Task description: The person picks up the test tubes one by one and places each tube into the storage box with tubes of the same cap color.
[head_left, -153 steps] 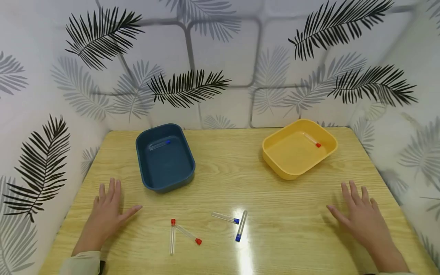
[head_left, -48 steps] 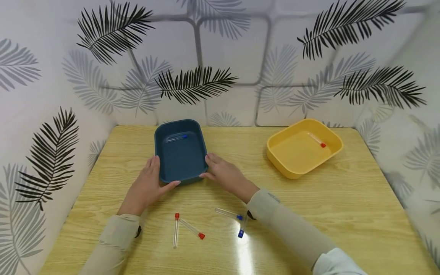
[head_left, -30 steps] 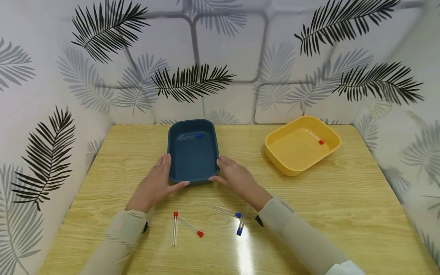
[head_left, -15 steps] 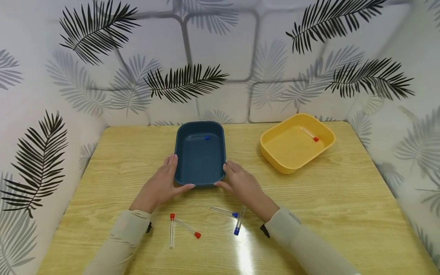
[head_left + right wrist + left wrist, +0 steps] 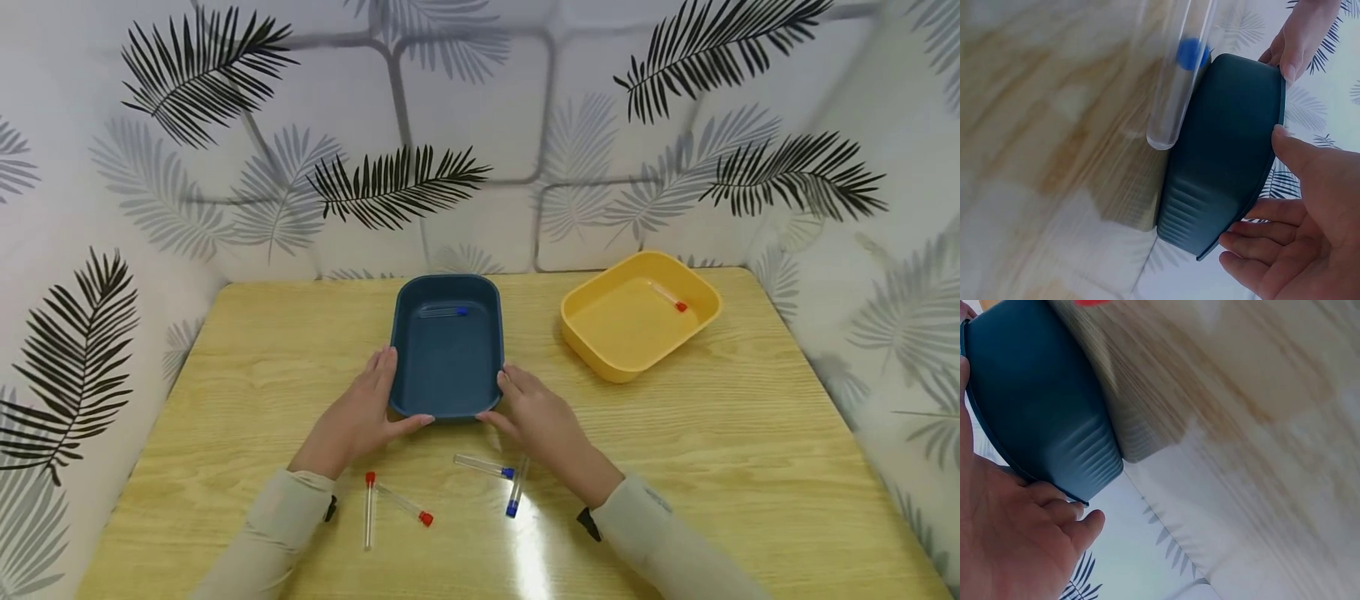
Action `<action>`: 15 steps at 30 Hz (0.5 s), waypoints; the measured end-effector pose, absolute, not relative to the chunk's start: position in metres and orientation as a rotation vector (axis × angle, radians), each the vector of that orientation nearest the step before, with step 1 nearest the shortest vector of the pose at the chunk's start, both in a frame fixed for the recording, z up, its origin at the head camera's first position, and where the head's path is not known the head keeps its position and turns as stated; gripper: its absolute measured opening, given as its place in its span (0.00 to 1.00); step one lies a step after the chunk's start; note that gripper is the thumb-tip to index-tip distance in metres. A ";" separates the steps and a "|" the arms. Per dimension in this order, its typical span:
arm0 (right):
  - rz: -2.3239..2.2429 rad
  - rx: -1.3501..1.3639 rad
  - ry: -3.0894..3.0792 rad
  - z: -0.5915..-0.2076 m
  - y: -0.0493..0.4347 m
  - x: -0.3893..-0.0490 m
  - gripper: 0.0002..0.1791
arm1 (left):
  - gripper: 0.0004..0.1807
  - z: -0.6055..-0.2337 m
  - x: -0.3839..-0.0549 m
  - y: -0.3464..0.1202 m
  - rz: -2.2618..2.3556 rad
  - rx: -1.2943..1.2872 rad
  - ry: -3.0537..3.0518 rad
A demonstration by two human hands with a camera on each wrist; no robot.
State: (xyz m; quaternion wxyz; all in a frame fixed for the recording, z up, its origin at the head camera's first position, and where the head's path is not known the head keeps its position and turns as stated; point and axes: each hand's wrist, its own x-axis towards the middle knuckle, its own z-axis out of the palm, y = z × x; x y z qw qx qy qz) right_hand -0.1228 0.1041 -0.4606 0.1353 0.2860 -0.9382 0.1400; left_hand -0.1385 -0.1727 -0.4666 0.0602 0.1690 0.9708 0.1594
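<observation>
A dark blue plastic bin (image 5: 447, 367) stands left of centre on the table, held between both hands. My left hand (image 5: 362, 419) grips its near left corner, fingers along the side and thumb at the front rim. At the near right corner my right hand (image 5: 545, 425) mirrors this; the right wrist view shows its thumb (image 5: 1291, 147) on the rim. Inside the bin lies a blue-capped test tube (image 5: 442, 312). Closer to me lie two more blue-capped tubes, one slanted (image 5: 517, 487) and one flatter (image 5: 482, 466), and two red-capped tubes (image 5: 370, 510).
A yellow bin (image 5: 622, 333) sits angled at the back right, holding one red-capped tube (image 5: 667, 296). Leaf-patterned cloth (image 5: 472, 100) rises behind the wooden table (image 5: 712, 467) and along both sides. Light glares off the tabletop near the slanted tube.
Earlier both hands lay apart on the table. They then took hold of the blue bin, straightened it and shifted it right, slightly further during the last half second. The loose tubes stayed put.
</observation>
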 end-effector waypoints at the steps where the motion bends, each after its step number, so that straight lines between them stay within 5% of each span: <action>1: 0.418 0.823 -2.716 -0.461 0.105 -0.122 0.35 | 0.63 -0.466 -0.138 -0.172 0.480 0.517 2.938; 15: 0.425 0.847 -2.747 -0.462 0.112 -0.117 0.34 | 0.63 -0.464 -0.133 -0.169 0.429 0.524 2.946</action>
